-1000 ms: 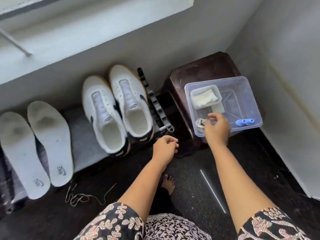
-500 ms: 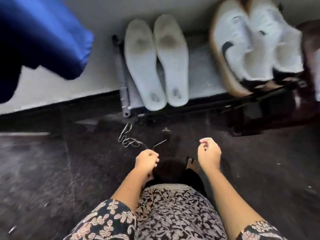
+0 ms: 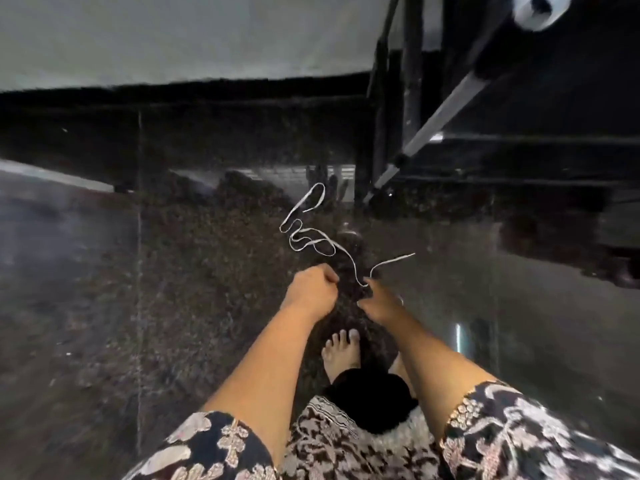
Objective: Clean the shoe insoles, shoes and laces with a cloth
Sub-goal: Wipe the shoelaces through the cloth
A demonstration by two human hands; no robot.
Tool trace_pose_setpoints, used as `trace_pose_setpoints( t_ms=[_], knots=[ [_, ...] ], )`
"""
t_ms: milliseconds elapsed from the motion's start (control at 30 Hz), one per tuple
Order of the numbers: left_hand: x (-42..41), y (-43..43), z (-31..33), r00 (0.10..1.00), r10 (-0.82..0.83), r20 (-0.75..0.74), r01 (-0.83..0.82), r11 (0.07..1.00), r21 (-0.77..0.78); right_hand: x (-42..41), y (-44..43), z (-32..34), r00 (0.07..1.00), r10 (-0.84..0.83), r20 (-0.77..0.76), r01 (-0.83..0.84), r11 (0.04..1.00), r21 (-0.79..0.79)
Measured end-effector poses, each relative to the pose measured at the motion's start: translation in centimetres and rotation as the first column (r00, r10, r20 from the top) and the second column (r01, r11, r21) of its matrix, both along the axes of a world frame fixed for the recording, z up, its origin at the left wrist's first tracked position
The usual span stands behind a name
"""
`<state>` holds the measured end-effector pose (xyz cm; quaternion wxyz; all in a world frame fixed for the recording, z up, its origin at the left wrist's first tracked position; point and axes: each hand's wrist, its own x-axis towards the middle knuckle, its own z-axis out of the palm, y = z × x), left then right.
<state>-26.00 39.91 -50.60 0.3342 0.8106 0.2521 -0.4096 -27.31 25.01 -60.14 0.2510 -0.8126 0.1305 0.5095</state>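
Lace (image 3: 313,238) has been newly pinched by right hand (image 3: 381,303), left hand (image 3: 313,289) fisted, contents untellable; loops may be knotted if yanked.

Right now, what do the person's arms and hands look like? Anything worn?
No gloves on the left hand or right hand; any jewellery is too blurred to tell. Forearms are uncovered. The left sleeve and right sleeve are short, dark fabric with a pale floral print, ending about the elbow.
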Motion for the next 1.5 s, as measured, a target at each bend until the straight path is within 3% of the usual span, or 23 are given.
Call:
trace_pose_setpoints(
  t_ms=[167,267,433,533,667,800,967,1100,1200,1333,1433,1500],
  knots=[
    [-2.5,0.6,-8.2,0.999,-0.024,-0.033,0.022,0.998,-0.061,-1.1,1.4,-9.9,0.995,0.049,-0.086,-0.060,0.991,-0.123],
    [-4.3,1.3,-10.8,0.998,-0.038,-0.040,0.036,0.998,-0.055,-1.5,2.2,-12.6,0.990,0.138,-0.043,-0.143,0.975,-0.170],
    [-5.7,1.9,-11.2,0.998,0.019,-0.058,-0.021,0.999,-0.033,-1.0,2.2,-12.8,0.992,0.106,0.062,-0.091,0.973,-0.213],
    [-5.9,1.5,-9.3,0.999,0.022,-0.038,-0.023,0.999,-0.026,0.6,0.9,-9.8,0.995,0.044,0.084,-0.038,0.996,-0.075],
    [-4.7,-0.3,-3.7,0.990,0.030,0.138,-0.021,0.998,-0.065,2.2,-0.7,-0.8,0.960,-0.264,0.095,0.241,0.950,0.198],
    [-2.2,-1.6,5.6,0.952,0.021,0.305,0.011,0.995,-0.102,3.4,-1.5,12.9,0.892,-0.435,0.122,0.349,0.834,0.427],
    [1.5,-0.8,19.2,0.856,-0.050,0.515,0.144,0.979,-0.144,4.7,-2.3,30.1,0.931,-0.288,0.224,0.125,0.828,0.547],
    [1.2,-0.8,31.7,0.870,-0.104,0.481,0.251,0.935,-0.252,5.6,-3.8,43.4,0.924,-0.199,0.326,-0.036,0.805,0.592],
    [1.3,-2.6,39.3,0.901,-0.008,0.435,0.215,0.878,-0.429,5.9,-5.9,50.9,0.887,-0.268,0.377,-0.036,0.773,0.634],
    [2.6,-5.5,47.5,0.893,0.168,0.417,0.170,0.731,-0.660,5.9,-8.8,58.9,0.799,-0.399,0.451,0.034,0.778,0.628],
    [3.3,-7.8,51.8,0.850,0.058,0.523,0.297,0.767,-0.569,4.7,-10.9,64.2,0.891,-0.374,0.259,0.089,0.702,0.707],
    [3.9,-9.3,54.2,0.769,-0.023,0.639,0.407,0.788,-0.462,3.8,-11.5,66.8,0.887,-0.403,0.223,0.111,0.658,0.745]
  ],
)
